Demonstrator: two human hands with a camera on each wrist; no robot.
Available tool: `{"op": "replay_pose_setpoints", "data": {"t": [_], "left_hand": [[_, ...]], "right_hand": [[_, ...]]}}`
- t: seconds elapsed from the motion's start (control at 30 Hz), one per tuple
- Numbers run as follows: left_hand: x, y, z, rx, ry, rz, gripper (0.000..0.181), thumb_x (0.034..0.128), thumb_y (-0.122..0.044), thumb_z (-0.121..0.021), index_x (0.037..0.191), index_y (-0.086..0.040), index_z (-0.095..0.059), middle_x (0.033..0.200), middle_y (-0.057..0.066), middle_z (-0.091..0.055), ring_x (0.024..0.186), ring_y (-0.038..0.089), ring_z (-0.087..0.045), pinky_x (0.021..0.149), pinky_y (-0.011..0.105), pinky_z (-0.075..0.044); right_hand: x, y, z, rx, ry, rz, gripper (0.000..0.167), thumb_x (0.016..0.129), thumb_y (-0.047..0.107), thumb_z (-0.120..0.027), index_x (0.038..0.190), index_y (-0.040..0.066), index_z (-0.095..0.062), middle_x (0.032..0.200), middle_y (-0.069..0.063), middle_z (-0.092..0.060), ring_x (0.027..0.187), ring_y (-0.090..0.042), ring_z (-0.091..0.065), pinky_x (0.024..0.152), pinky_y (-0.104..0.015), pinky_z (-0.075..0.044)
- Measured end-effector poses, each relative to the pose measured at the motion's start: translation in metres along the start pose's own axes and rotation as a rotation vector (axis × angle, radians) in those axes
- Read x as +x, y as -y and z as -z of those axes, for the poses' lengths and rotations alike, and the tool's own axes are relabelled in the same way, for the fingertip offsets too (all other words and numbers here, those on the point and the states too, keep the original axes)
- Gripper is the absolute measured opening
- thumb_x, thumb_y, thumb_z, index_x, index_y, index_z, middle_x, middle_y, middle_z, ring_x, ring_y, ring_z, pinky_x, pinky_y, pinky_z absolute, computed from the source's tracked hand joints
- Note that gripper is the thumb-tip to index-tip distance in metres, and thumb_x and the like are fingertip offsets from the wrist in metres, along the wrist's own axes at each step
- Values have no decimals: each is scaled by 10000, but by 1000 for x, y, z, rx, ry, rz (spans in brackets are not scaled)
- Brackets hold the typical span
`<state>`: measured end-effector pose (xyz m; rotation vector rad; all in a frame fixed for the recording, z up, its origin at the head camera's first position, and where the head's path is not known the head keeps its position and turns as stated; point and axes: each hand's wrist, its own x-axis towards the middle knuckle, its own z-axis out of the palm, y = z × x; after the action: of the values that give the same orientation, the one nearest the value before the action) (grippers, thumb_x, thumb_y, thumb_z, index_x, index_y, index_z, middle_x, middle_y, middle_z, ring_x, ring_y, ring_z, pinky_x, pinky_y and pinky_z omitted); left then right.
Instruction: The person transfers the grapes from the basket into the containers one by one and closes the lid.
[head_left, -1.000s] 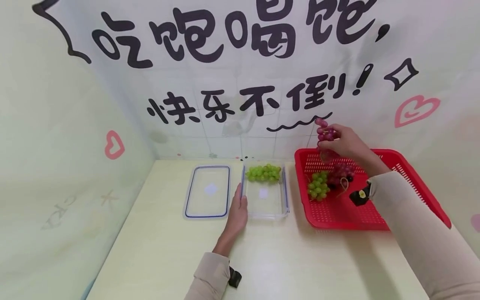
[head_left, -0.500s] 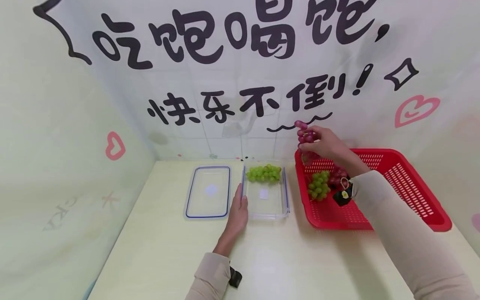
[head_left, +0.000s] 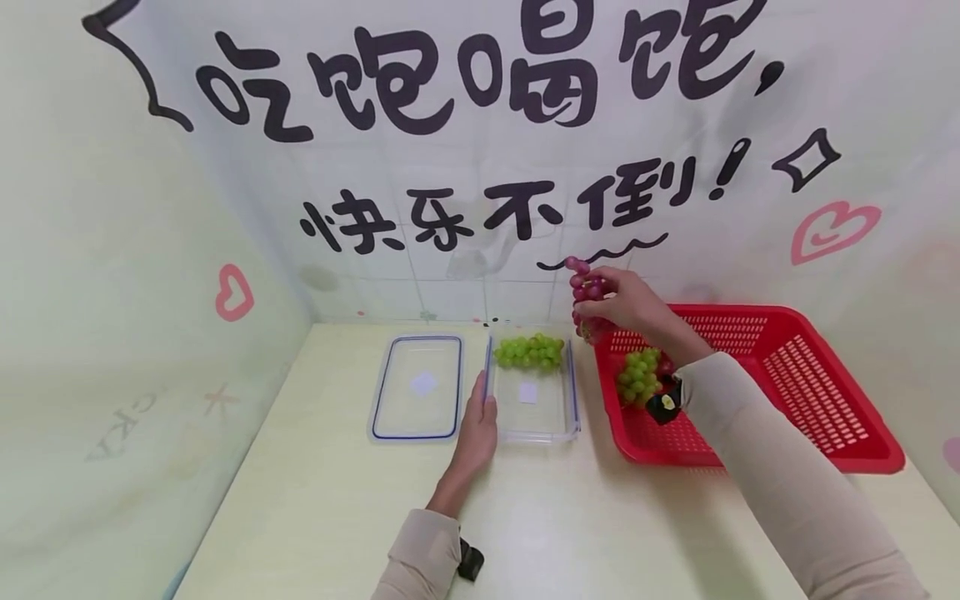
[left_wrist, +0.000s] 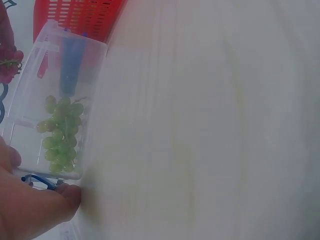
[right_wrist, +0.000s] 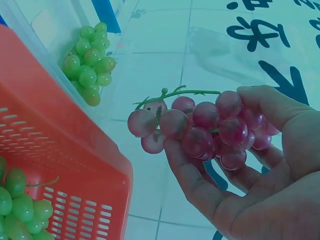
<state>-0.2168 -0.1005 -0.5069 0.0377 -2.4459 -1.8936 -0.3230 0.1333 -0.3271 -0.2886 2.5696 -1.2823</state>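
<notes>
My right hand (head_left: 626, 302) grips a bunch of red grapes (head_left: 588, 292) in the air between the red basket's left end and the clear container (head_left: 534, 435). In the right wrist view, thumb and fingers curl round the red grapes (right_wrist: 205, 122). Green grapes (head_left: 529, 352) lie across the far end of the container. My left hand (head_left: 476, 429) rests against the container's left wall, its fingers fairly straight along the side; in the left wrist view the hand (left_wrist: 35, 200) touches the container's edge. More green grapes (head_left: 639, 377) sit in the basket, with red ones partly hidden behind my right wrist.
A red perforated basket (head_left: 817, 400) stands on the right of the table (head_left: 315, 517). Left of the container lies a clear lid (head_left: 417, 387) with a blue seal. A wall sheet (head_left: 465, 167) with dark lettering rises directly behind the table.
My right hand has carried the red grapes leftward from above the basket towards the container, and slightly lower. My left hand stays at the container's side.
</notes>
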Motion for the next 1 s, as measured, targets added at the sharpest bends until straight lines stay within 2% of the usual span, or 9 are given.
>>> {"op": "replay_pose_setpoints", "data": {"t": [0.17, 0.23, 0.4, 0.7, 0.87, 1.0], "left_hand": [[0, 0, 0, -3, 4, -6, 527, 1090, -138, -288, 1586, -37, -142, 1616, 236, -202, 1484, 419, -192, 1214, 567, -162], [0, 0, 0, 1, 6, -11, 526, 1090, -135, -287, 1585, -30, -141, 1614, 241, -204, 1483, 422, -194, 1214, 567, -163], [-1, 0, 0, 2, 6, -11, 530, 1087, -126, -289, 1584, -25, -132, 1612, 250, -199, 1480, 430, -195, 1212, 570, -162], [-2, 0, 0, 10, 8, -9, 534, 1093, -162, -287, 1589, -43, -129, 1614, 241, -204, 1481, 421, -204, 1210, 570, -174], [-1, 0, 1, 12, 8, -14, 532, 1095, -169, -284, 1591, -51, -132, 1603, 255, -219, 1476, 426, -213, 1205, 577, -187], [-3, 1, 0, 9, 8, -5, 533, 1093, -165, -286, 1591, -50, -131, 1611, 245, -207, 1482, 419, -200, 1210, 571, -175]], "right_hand": [[1, 2, -6, 64, 30, 5, 453, 939, 149, -692, 1358, 92, -528, 1208, -206, -537, 877, -297, -696, 801, -441, -611], [1, 3, -8, 59, 32, 8, 447, 938, 148, -693, 1354, 95, -535, 1200, -204, -538, 853, -278, -693, 791, -422, -615], [3, 3, -14, 32, 40, 12, 441, 934, 145, -698, 1346, 93, -549, 1197, -201, -549, 872, -262, -679, 785, -359, -617], [5, 3, -22, 17, 57, 6, 477, 928, 152, -705, 1377, 111, -551, 1208, -197, -557, 906, -281, -664, 771, -353, -618], [5, 4, -27, -31, 62, 18, 491, 928, 145, -702, 1394, 119, -551, 1208, -184, -562, 946, -286, -621, 763, -332, -614], [6, 2, -33, -44, 80, -2, 467, 922, 143, -710, 1366, 123, -565, 1181, -186, -559, 875, -282, -644, 764, -361, -615]]}}
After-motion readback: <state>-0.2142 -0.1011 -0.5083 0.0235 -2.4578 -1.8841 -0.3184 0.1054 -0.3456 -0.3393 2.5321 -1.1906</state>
